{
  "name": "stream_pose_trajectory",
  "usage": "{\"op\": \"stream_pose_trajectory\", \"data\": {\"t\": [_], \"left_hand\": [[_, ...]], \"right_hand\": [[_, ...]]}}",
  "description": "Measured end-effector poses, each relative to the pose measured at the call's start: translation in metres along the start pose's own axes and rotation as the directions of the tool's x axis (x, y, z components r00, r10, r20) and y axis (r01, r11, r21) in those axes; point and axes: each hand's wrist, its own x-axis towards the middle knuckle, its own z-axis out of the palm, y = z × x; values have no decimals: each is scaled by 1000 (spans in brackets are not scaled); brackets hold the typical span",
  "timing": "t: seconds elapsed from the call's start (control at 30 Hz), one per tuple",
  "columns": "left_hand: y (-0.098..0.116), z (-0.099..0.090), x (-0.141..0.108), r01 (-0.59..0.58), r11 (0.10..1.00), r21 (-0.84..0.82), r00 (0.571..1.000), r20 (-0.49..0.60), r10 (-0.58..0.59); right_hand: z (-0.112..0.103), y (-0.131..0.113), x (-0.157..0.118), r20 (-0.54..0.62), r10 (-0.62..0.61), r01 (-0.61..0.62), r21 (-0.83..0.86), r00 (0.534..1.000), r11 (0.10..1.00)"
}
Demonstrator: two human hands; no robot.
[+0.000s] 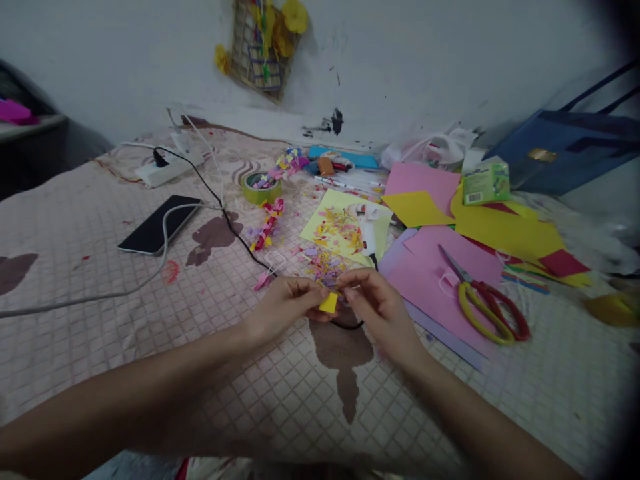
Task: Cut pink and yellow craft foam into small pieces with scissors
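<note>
My left hand pinches a small yellow paper piece between thumb and fingers, low over the cloth. Close to its right side, my right hand has thumb and fingertips drawn together; whatever they hold is too small to make out. Just beyond both hands lies a scatter of tiny paper scraps in yellow, purple and pink. A white glue gun rests on a pale yellow sheet that also carries scraps. Red-and-yellow-handled scissors lie on pink paper to the right.
A black cable runs from the power strip toward my hands. On the left lies a dark tablet or phone. A tape roll holds small paper pieces, near a decorated red stick. A blue bag stands back right.
</note>
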Motion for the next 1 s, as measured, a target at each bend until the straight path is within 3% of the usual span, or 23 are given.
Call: {"op": "stream_pose_trajectory", "data": {"t": [0.07,0.17,0.27,0.37,0.57,0.77,0.87,1.0], "left_hand": [[0,0,0,11,999,-30,1000,4,-11],[0,-1,0,23,996,-85,1000,11,-22],[1,0,0,34,992,-122,999,1,-34],[3,1,0,48,987,-151,999,-12,-50],[0,1,1,74,980,-182,997,-1,-75],[0,1,1,71,986,-150,997,9,-70],[1,1,1,65,990,-121,998,8,-64],[0,1,1,64,992,-110,998,14,-63]], "right_hand": [[-2,-4,-1,18,-185,185,-192,983,964],[-3,-6,-2,112,-383,395,-387,917,833],[-2,-4,-2,187,-463,494,-447,867,746],[-1,-2,-1,202,-488,524,-445,849,726],[3,-3,-2,90,-413,416,-363,906,834],[8,-3,-1,-11,-157,153,-159,988,975],[10,-2,0,-17,-31,30,-61,999,998],[11,-1,0,-18,51,-51,10,999,999]]}}
